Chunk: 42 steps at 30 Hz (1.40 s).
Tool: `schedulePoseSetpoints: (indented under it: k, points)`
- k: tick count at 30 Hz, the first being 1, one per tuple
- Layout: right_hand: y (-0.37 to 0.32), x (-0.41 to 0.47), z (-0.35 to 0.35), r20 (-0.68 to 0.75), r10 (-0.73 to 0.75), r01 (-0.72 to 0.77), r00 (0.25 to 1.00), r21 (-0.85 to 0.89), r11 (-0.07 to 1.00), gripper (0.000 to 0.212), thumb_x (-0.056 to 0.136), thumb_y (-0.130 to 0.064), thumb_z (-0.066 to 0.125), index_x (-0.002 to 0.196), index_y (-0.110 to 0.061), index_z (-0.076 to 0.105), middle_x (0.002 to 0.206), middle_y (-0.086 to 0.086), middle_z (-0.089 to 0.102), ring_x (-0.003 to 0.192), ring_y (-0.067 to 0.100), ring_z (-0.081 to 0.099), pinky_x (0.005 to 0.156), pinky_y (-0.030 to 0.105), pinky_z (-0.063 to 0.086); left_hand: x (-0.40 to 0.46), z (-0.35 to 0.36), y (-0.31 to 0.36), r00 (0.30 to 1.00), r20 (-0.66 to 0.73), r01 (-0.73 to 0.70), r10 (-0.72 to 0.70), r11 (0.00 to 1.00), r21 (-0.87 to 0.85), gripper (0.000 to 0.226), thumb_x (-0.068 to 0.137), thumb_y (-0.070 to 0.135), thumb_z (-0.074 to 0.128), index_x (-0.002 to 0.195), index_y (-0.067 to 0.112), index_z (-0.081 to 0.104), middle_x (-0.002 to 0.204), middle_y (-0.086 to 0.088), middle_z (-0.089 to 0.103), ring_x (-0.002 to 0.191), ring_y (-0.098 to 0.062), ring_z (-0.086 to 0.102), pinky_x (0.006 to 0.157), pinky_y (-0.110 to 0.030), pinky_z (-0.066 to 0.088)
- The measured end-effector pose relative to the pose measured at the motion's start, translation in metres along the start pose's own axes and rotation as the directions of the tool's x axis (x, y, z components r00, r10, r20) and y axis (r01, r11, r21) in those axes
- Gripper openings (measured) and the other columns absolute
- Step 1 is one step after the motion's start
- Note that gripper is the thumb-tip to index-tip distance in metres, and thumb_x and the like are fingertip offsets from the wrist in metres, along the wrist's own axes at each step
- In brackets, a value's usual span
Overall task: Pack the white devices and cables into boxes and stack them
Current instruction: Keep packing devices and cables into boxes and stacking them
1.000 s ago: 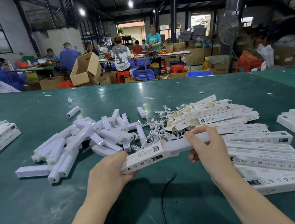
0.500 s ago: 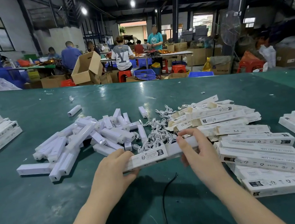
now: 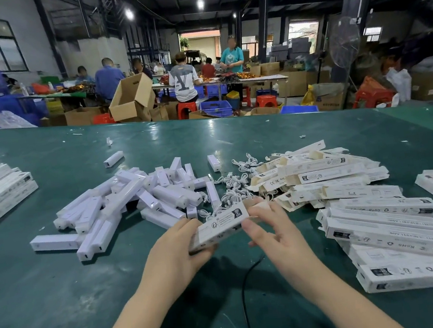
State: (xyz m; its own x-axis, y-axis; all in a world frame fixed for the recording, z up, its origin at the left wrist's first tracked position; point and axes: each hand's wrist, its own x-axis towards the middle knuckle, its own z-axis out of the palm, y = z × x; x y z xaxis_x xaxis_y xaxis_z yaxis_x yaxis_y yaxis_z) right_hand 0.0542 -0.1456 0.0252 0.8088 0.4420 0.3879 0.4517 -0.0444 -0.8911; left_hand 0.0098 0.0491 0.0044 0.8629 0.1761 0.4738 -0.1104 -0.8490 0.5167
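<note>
With the left hand (image 3: 177, 253) gripping the box (image 3: 219, 227) just above the worktop (image 3: 50, 307) and the right hand's (image 3: 276, 234) fingers (image 3: 247, 225) pinching its open end, the flap probably wants tucking squarely; its contents are hidden, while loose devices (image 3: 143, 197) and cables (image 3: 233, 186) lie beyond.
</note>
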Motion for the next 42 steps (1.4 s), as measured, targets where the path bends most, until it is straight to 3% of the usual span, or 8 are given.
schedulePoseSetpoints:
  k: [4, 9, 13, 16, 22, 30, 37, 42]
  points:
    - [0.004, 0.002, -0.001, -0.089, 0.016, -0.011, 0.996, 0.052, 0.999, 0.031, 0.086, -0.041, 0.06, 0.116, -0.05, 0.053, 0.121, -0.022, 0.055, 0.106, 0.001, 0.058, 0.086, 0.041, 0.055, 0.001, 0.002, 0.003, 0.987, -0.044, 0.15, -0.152, 0.988, -0.035, 0.028, 0.079, 0.044, 0.069, 0.072, 0.03, 0.046, 0.07, 0.008, 0.052, 0.065, -0.01, 0.049, 0.057, -0.028, 0.042]
    - [0.011, 0.006, -0.003, -0.139, 0.07, -0.061, 0.988, 0.071, 0.996, 0.033, 0.093, -0.025, 0.061, 0.117, -0.045, 0.051, 0.113, -0.015, 0.06, 0.094, 0.006, 0.063, 0.078, 0.032, 0.055, 0.002, 0.002, 0.004, 0.966, -0.049, 0.223, -0.254, 0.914, -0.339, 0.015, 0.08, 0.04, 0.071, 0.079, 0.037, 0.056, 0.061, 0.02, 0.058, 0.051, -0.002, 0.045, 0.048, -0.013, 0.035]
    - [0.018, 0.007, 0.0, -0.104, 0.062, -0.072, 0.993, -0.095, 0.993, 0.025, 0.092, -0.017, 0.062, 0.105, -0.039, 0.059, 0.107, -0.019, 0.063, 0.092, 0.0, 0.061, 0.078, 0.017, 0.051, 0.002, 0.002, 0.008, 0.946, -0.044, 0.275, -0.32, 0.869, -0.411, 0.012, 0.08, 0.04, 0.071, 0.082, 0.042, 0.059, 0.062, 0.019, 0.061, 0.051, 0.0, 0.047, 0.048, -0.011, 0.037]
    - [0.025, 0.007, -0.003, -0.038, 0.059, -0.069, 0.997, -0.32, 0.945, 0.028, 0.092, -0.018, 0.06, 0.11, -0.039, 0.056, 0.112, -0.019, 0.056, 0.096, -0.005, 0.054, 0.08, 0.008, 0.043, 0.006, 0.001, 0.01, 0.91, -0.04, 0.326, -0.412, 0.772, -0.546, 0.009, 0.083, 0.04, 0.068, 0.083, 0.033, 0.062, 0.061, 0.012, 0.057, 0.055, -0.006, 0.051, 0.058, -0.025, 0.046]
    - [0.047, 0.018, -0.005, 0.111, 0.191, -0.056, 0.975, -0.712, 0.7, 0.053, 0.099, -0.036, 0.047, 0.149, -0.027, 0.031, 0.152, -0.005, 0.029, 0.14, 0.015, 0.018, 0.116, 0.027, 0.018, 0.01, 0.001, 0.02, 0.858, 0.068, 0.437, -0.51, 0.653, -0.618, 0.034, 0.09, 0.047, 0.057, 0.081, 0.014, 0.058, 0.065, 0.004, 0.061, 0.058, -0.009, 0.055, 0.06, -0.027, 0.043]
    - [0.057, 0.049, 0.001, 0.109, 0.284, -0.086, 0.953, -0.799, 0.595, 0.052, 0.102, -0.033, 0.038, 0.152, -0.031, 0.026, 0.161, -0.002, 0.02, 0.143, 0.025, 0.018, 0.115, 0.039, 0.019, 0.011, -0.001, 0.025, 0.851, 0.132, 0.432, -0.509, 0.535, -0.726, 0.023, 0.091, 0.035, 0.063, 0.086, 0.014, 0.057, 0.062, 0.001, 0.057, 0.054, -0.013, 0.055, 0.053, -0.021, 0.05]
    - [0.05, 0.047, -0.001, 0.1, 0.228, -0.069, 0.968, -0.773, 0.631, 0.037, 0.098, -0.027, 0.047, 0.132, -0.03, 0.059, 0.136, -0.01, 0.054, 0.128, 0.019, 0.04, 0.107, 0.031, 0.028, 0.01, -0.003, 0.022, 0.848, 0.157, 0.452, -0.506, 0.536, -0.713, 0.016, 0.091, 0.027, 0.063, 0.082, 0.016, 0.057, 0.063, -0.002, 0.054, 0.054, -0.013, 0.05, 0.051, -0.021, 0.048]
    - [0.036, 0.028, -0.003, -0.027, 0.18, -0.153, 0.983, -0.659, 0.736, 0.009, 0.085, -0.027, 0.066, 0.08, -0.027, 0.074, 0.088, -0.011, 0.07, 0.091, 0.011, 0.063, 0.085, 0.029, 0.048, 0.008, 0.001, 0.017, 0.855, 0.196, 0.483, -0.481, 0.598, -0.64, 0.015, 0.089, 0.024, 0.062, 0.078, 0.018, 0.054, 0.057, -0.001, 0.049, 0.049, -0.012, 0.043, 0.048, -0.015, 0.042]
